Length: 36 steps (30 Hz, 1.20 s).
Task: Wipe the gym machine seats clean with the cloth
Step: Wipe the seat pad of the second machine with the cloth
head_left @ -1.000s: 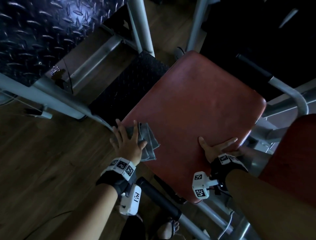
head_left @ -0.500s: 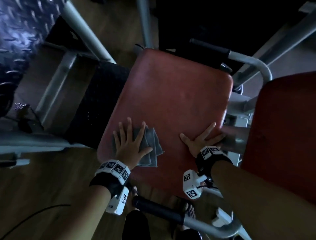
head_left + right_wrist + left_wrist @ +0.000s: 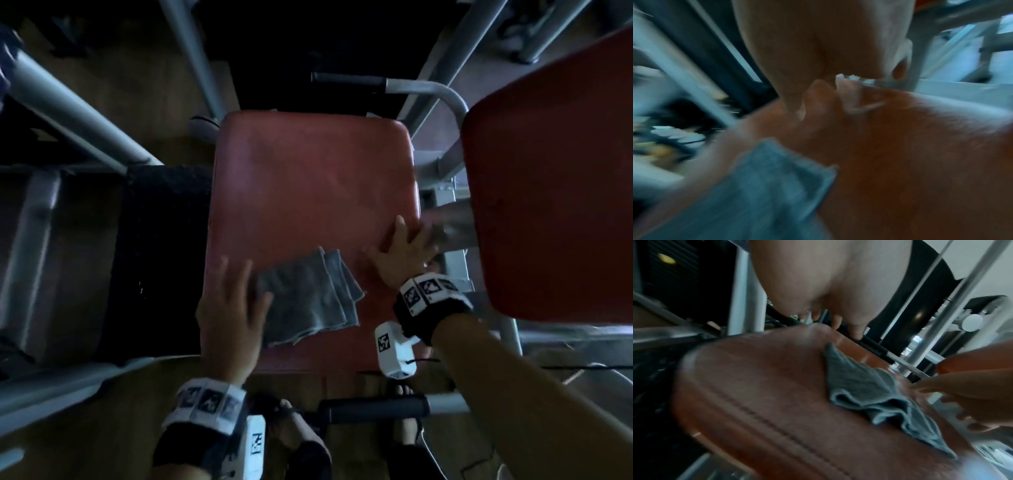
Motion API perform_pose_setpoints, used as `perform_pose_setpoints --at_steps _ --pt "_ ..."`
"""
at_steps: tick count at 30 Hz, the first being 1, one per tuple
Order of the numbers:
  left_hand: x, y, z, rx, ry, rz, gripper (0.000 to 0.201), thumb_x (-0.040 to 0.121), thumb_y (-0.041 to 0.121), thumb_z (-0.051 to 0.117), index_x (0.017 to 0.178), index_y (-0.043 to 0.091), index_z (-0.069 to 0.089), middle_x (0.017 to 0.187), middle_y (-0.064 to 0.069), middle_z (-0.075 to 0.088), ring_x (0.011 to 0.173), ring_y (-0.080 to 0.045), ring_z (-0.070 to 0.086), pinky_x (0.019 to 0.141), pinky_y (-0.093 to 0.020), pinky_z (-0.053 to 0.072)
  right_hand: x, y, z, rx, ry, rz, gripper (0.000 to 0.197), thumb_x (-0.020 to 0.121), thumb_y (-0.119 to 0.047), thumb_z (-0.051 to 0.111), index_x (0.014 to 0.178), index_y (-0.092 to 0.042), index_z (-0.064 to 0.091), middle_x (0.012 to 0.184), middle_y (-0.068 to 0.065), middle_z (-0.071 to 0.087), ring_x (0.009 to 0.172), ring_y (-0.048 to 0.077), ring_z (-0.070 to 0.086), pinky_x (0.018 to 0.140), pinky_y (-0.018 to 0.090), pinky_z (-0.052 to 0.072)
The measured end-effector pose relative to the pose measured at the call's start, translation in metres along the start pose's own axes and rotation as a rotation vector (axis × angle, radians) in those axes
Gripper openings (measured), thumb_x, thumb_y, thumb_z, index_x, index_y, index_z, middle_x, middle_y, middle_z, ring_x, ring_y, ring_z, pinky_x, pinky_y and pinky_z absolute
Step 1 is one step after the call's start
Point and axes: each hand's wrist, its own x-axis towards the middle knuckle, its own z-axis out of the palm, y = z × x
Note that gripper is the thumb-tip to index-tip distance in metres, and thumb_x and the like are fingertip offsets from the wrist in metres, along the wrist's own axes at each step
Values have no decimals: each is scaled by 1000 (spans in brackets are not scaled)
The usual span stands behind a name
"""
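A red padded seat [image 3: 308, 192] fills the middle of the head view. A folded grey cloth [image 3: 308, 298] lies loose on its near half. My left hand [image 3: 239, 284] hovers with straight fingers over the seat's near left edge, just beside the cloth's left side. In the left wrist view its fingertips [image 3: 838, 324] hang above the seat [image 3: 756, 394], and the cloth [image 3: 869, 391] lies free to the right. My right hand [image 3: 400, 250] rests flat on the seat's right edge. Its thumb [image 3: 793, 104] touches the pad [image 3: 900, 146] beyond the cloth [image 3: 766, 186].
A second red pad [image 3: 548, 171] stands close on the right. Grey frame tubes [image 3: 85, 113] cross at the left. A handle bar with a black grip [image 3: 373, 407] runs below the seat's near edge, and another [image 3: 349, 80] lies beyond its far edge. The floor is wood.
My left hand has come off the cloth and drawn back to the left, so the cloth lies uncovered. The right hand has stayed flat at the seat's right edge. The head view has swung round.
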Motion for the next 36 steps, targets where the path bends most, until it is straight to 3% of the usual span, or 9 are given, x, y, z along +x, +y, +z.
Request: perform_pose_setpoints --at_steps 4,7,14,21,24,27,31,34,36 --pt "-26 -39 -7 -190 60 -223 52 95 15 58 144 6 42 149 -20 34 135 -36 38 110 -48 35 -62 -35 35 -128 -7 -567 71 87 -65 37 150 -36 22 162 4 1 148 33 2 109 62 24" --pt "-37 -44 -4 -167 56 -200 55 91 9 62 142 2 43 149 -20 37 135 -35 39 109 -42 33 -85 -42 69 -371 -117 -702 70 94 -58 39 154 -35 11 163 3 -4 148 28 -14 118 57 11" --pt "-42 -45 4 -69 15 -192 66 88 12 67 147 4 37 157 -16 27 141 -34 32 112 -45 32 -93 -11 71 -381 -179 -524 78 97 -45 48 151 -42 -8 160 1 -23 145 37 -22 119 56 6" --pt "-41 -37 5 -14 -40 -231 69 91 16 63 150 4 29 160 -16 15 144 -35 25 113 -46 32 -93 81 49 -240 -123 -274 85 96 -44 50 152 -35 -12 159 8 -25 144 42 -20 118 59 9" --pt "-36 -36 6 35 -125 -252 80 88 24 69 151 4 24 161 -16 8 145 -37 22 112 -49 33 -79 106 39 -124 -122 -219 86 96 -40 52 153 -29 -11 160 16 -17 146 44 -5 119 51 15" --pt "-33 -38 8 92 -163 -254 85 84 29 72 150 2 25 160 -21 10 143 -42 24 105 -56 38 -56 111 23 11 -171 -152 88 95 -32 58 154 -32 -7 160 16 1 137 43 33 111 45 35" --pt "-32 -38 8 106 -182 -266 85 86 29 70 151 4 22 160 -20 8 143 -43 21 104 -59 37 -36 111 0 191 -207 -69 90 93 -27 62 155 -28 -2 144 13 46 127 32 49 106 37 39" --pt "-32 -38 9 123 -201 -275 84 86 29 70 151 3 23 160 -22 9 142 -45 22 103 -60 38 -36 121 2 169 -230 39 82 93 -33 60 155 -22 8 137 14 54 120 34 55 102 35 43" --pt "-33 -37 9 123 -205 -267 83 86 28 70 150 2 24 159 -24 9 141 -47 24 100 -62 40 -41 131 11 166 -256 118 70 92 -38 60 148 -12 28 133 17 57 118 35 56 102 38 44"
